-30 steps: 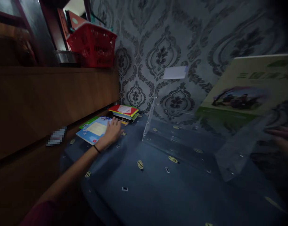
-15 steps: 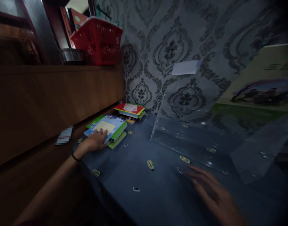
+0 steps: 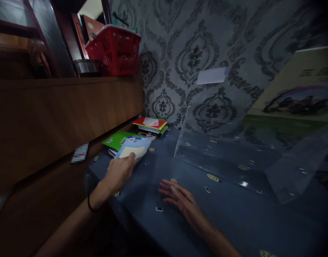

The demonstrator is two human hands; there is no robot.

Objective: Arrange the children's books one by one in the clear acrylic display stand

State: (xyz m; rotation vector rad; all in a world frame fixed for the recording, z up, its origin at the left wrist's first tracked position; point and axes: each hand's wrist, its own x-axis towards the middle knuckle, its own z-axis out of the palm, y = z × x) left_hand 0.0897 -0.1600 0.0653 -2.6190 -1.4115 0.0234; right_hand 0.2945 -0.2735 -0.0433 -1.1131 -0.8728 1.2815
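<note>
Dim light covers the damask-patterned wall (image 3: 166,64).

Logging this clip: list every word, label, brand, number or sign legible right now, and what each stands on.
"三": on the cover of the tan-and-green book at right; the character beside it is too blurred and dim to read surely.
Green book: a barcode-like label, any digits too small to read.
Blue book in the left hand: print too blurred to read.
White card: no writing can be made out.
</note>
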